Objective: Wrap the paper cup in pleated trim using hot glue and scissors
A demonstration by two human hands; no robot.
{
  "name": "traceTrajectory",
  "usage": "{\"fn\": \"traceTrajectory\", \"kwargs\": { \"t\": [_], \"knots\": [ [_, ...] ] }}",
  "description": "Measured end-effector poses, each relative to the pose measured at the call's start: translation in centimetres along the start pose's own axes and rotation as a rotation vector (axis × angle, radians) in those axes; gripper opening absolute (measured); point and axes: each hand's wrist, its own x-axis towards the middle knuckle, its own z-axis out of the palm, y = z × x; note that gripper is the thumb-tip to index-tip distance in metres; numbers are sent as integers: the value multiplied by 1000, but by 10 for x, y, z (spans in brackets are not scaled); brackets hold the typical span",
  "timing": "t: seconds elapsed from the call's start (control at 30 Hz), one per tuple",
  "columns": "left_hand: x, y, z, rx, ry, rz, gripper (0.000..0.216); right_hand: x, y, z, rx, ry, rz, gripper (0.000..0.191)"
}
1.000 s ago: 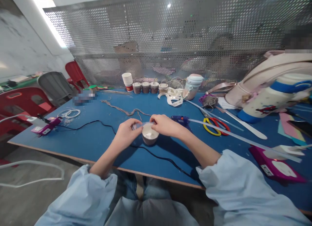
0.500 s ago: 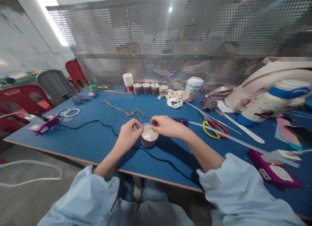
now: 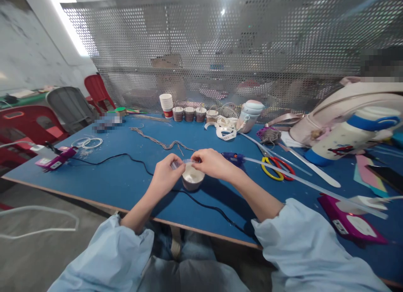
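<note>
A small brown paper cup (image 3: 192,178) with a white inside stands on the blue table (image 3: 126,178) in front of me. My left hand (image 3: 166,172) and my right hand (image 3: 213,163) sit on either side of its rim. Both pinch the ends of a thin pale strip (image 3: 185,161) stretched over the cup's far edge. A black cable (image 3: 208,206) runs under my hands across the table.
Scissors with yellow and red handles (image 3: 277,167), long clear glue sticks (image 3: 315,187) and a blue glue gun (image 3: 233,157) lie to the right. Paper cups (image 3: 189,113), ribbon rolls (image 3: 225,132), a bottle (image 3: 346,136) and a pink bag (image 3: 346,103) line the back. A magenta tool (image 3: 53,161) lies left.
My hands and the cup have stayed in place, still pinching the strip. Only my head has shifted slightly.
</note>
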Motion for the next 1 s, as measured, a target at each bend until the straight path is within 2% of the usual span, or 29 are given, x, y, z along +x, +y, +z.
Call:
{"fn": "traceTrajectory", "kwargs": {
  "t": [0.5, 0.8, 1.0],
  "knots": [
    [0, -3, 2, -2, 14, -4, 11, 1, -4, 5, -123, -5, 26, 18],
    [-1, -3, 1, -10, 14, -3, 11, 2, -1, 1, -109, -40, -26, 19],
    [-1, -5, 3, 3, 13, 11, 10, 6, -1, 9, -107, -14, -64, 18]
  ]
}}
